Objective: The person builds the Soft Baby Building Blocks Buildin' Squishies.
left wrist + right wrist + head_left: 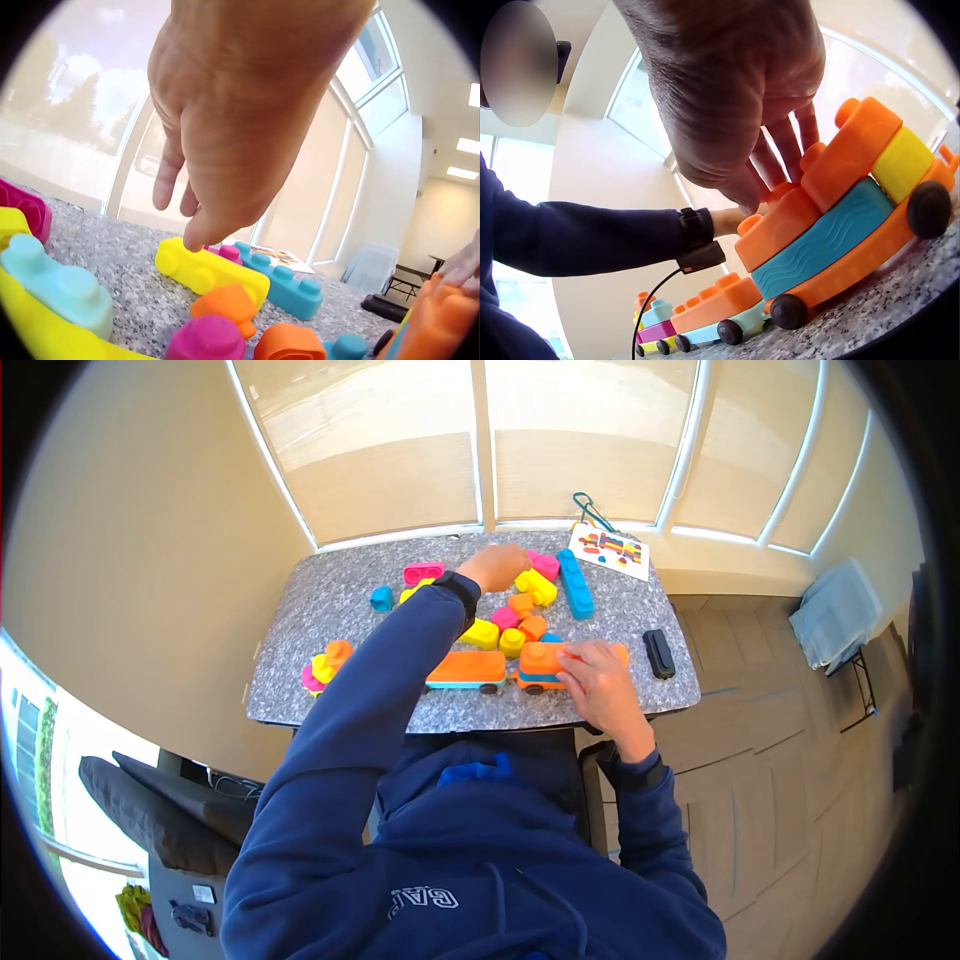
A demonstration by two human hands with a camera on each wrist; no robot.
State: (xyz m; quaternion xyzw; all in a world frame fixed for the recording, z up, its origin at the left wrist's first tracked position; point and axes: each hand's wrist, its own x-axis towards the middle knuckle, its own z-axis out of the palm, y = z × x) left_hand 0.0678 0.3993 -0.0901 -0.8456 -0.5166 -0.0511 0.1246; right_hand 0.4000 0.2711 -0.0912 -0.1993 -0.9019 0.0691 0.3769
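My left hand (497, 568) reaches across the table, fingertips right at a pink block (545, 565) and beside a yellow block (537, 590). In the left wrist view its fingers hang down loosely, with the thumb just above the yellow block. The right hand (603, 685) holds a toy train car (829, 236) from above, thumb and fingers about its orange top blocks. That car has a blue block and a yellow block between the orange ones and its wheeled orange base. Coupled behind it is a second car (467, 671) with an orange block.
Loose blocks lie mid-table, among them an orange block (533, 628) and a long blue block (575, 585). A picture card (610, 552) lies at the back right. A black case (659, 654) sits near the right edge. More stacked blocks (327, 666) stand at the left.
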